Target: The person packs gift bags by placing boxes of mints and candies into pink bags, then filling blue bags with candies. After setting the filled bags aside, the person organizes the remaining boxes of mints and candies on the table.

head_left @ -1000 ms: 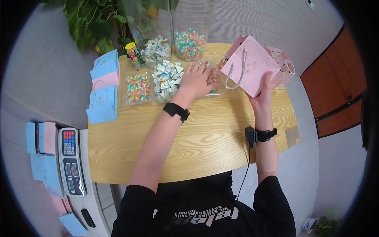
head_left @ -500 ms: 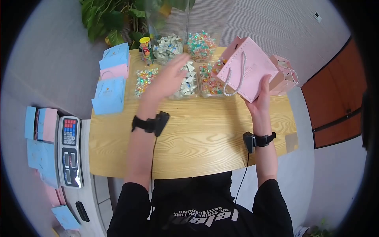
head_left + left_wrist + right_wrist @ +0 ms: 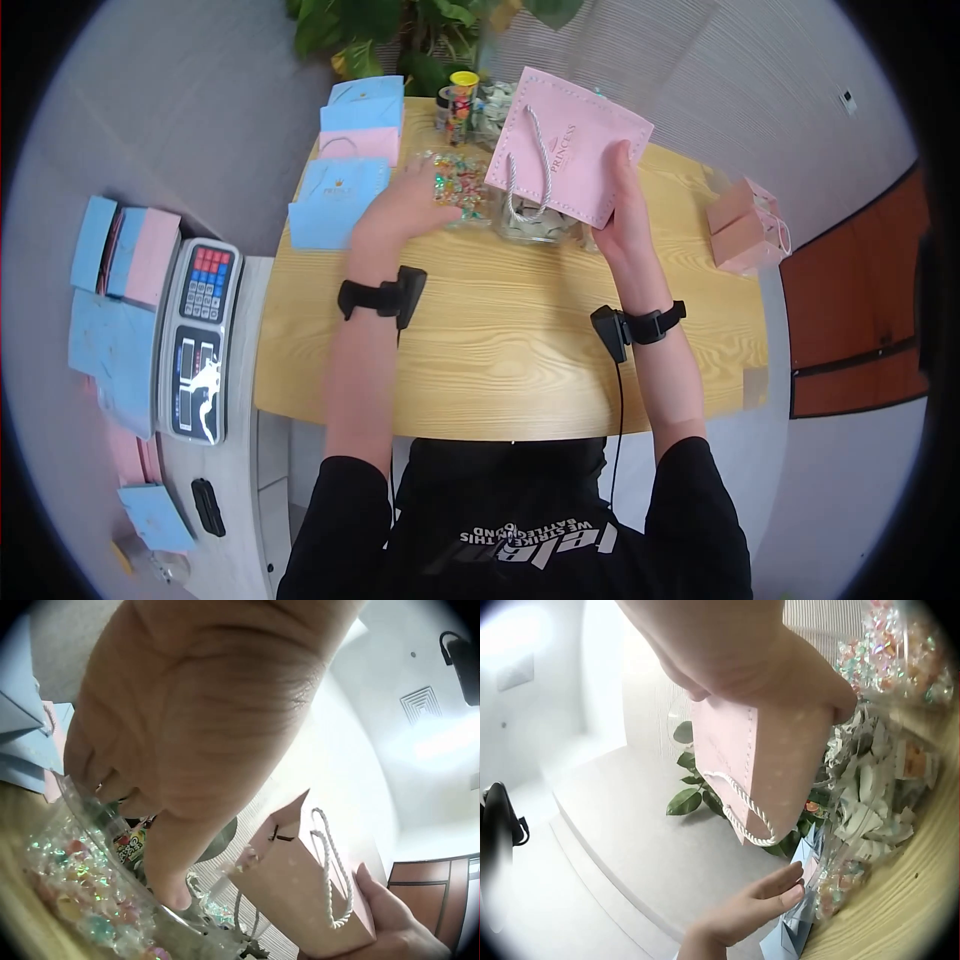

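Observation:
A pink paper gift bag (image 3: 568, 140) with white rope handles is held up and tilted by my right hand (image 3: 627, 215). My thumb lies along its printed face and the other fingers are out of sight behind it. My left hand (image 3: 400, 205) is at the clear tray of wrapped candies (image 3: 90, 900) on the left. In the right wrist view its fingers (image 3: 784, 889) look nearly straight, pointing at the tray. In the left wrist view the thumb (image 3: 174, 881) reaches down by the tray's rim, and the other fingertips are hidden.
Blue bags (image 3: 340, 200) and a pink bag stand left of the tray. A yellow-lidded candy tube (image 3: 461, 105) stands behind. Another tray holds white-wrapped pieces (image 3: 866, 795). More pink bags (image 3: 745, 225) are at the table's right end. A scale (image 3: 200, 340) sits on the side counter.
My left hand has gone from the right-hand candy tray, past the white-wrapped pieces, to the left candy tray. The held bag has moved left and now overlaps the white-wrapped pieces.

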A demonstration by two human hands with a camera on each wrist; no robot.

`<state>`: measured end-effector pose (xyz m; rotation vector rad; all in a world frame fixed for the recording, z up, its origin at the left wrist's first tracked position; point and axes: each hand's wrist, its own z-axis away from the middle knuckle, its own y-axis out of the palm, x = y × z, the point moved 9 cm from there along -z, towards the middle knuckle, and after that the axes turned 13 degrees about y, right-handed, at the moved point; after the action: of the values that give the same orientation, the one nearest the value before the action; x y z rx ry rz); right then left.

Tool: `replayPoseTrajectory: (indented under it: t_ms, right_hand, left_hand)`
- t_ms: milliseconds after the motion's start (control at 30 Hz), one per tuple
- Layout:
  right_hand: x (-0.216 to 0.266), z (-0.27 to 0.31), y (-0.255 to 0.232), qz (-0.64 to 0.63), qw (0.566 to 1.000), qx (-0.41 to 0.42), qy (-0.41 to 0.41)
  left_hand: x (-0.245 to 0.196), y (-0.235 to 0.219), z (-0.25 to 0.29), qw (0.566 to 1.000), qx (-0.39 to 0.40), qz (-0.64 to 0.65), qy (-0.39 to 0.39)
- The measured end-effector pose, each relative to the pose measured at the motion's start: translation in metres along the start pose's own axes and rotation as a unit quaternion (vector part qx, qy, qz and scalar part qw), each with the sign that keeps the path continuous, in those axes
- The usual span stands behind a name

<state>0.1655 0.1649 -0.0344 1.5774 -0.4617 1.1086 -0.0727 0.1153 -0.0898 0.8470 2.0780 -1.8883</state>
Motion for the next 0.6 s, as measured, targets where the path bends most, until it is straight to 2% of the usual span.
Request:
replayPoseTrajectory:
  t_ms: [67, 100, 167, 267, 600]
  right_hand:
    - [-0.003, -0.006, 0.007, 0.054, 0.998, -0.019, -0.013]
    - [-0.005, -0.009, 0.011, 0.058, 0.998, -0.016, -0.008]
    - [0.000, -0.008, 0.026, 0.164, 0.986, -0.038, -0.021]
    - [-0.001, -0.010, 0.037, 0.217, 0.974, -0.061, -0.019]
    - [0.009, -0.016, 0.050, 0.250, 0.965, -0.064, -0.042]
  left_hand:
    - [-0.003, -0.005, 0.000, 0.998, -0.050, -0.039, 0.014]
    - [-0.002, -0.004, 0.000, 0.998, -0.052, -0.035, 0.008]
    - [-0.004, -0.005, 0.000, 0.998, -0.045, -0.048, -0.007]
    - [-0.009, -0.008, 0.000, 0.998, -0.029, -0.059, -0.006]
    - [-0.005, -0.007, 0.000, 0.998, -0.007, -0.051, -0.048]
